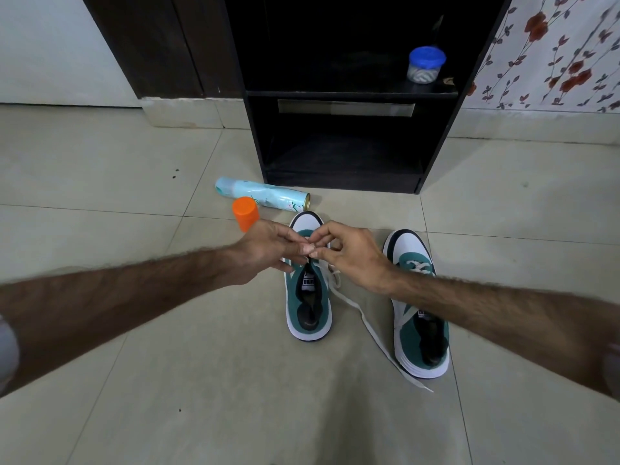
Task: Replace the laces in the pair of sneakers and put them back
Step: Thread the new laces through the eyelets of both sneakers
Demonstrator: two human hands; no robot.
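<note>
Pinching lace (360, 317) with left hand (265, 251) and right hand (352, 255) over left sneaker (308, 297); risking slipped tip, missed eyelet, trailing tail snagging beneath right wrist.

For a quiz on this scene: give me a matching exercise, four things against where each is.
Things:
1. spray can
2. blue-lidded jar
3. orange cap
4. loose lace

Places:
A. on the cabinet shelf
B. trailing on the floor between the two sneakers
C. lying on its side in front of the cabinet
D. just beyond the left hand

Pairs: 1-C, 2-A, 3-D, 4-B
</note>
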